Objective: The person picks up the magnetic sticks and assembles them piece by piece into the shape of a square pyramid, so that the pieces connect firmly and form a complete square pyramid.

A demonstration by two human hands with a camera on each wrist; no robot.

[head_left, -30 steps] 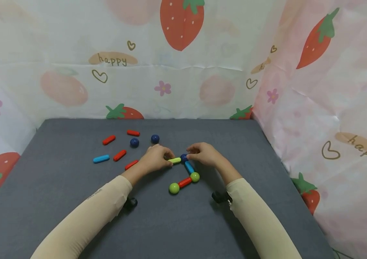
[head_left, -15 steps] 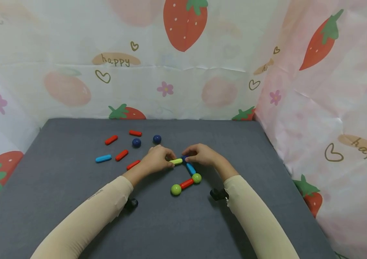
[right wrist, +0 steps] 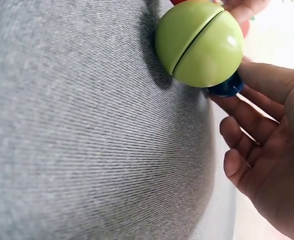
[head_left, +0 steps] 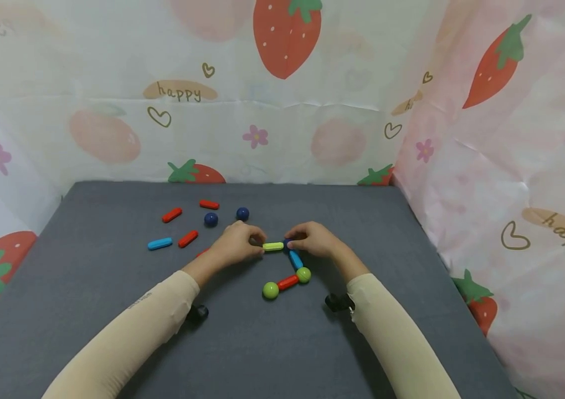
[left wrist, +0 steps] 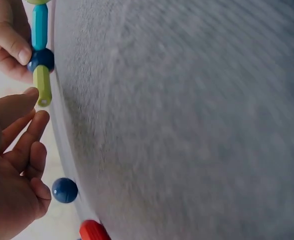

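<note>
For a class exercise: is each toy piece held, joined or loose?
Dark blue ball: held by right hand, joined
Lime rod: joined
Near blue rod: joined
Near red rod: joined
Green balls: joined
Far blue rod: loose
Far blue balls: loose
Far red rods: three loose, one mostly hidden

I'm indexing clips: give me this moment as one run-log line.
left hand: at free end of lime rod; right hand: pinches dark blue ball; lime rod: against ball; light blue rod: joined to same ball
</note>
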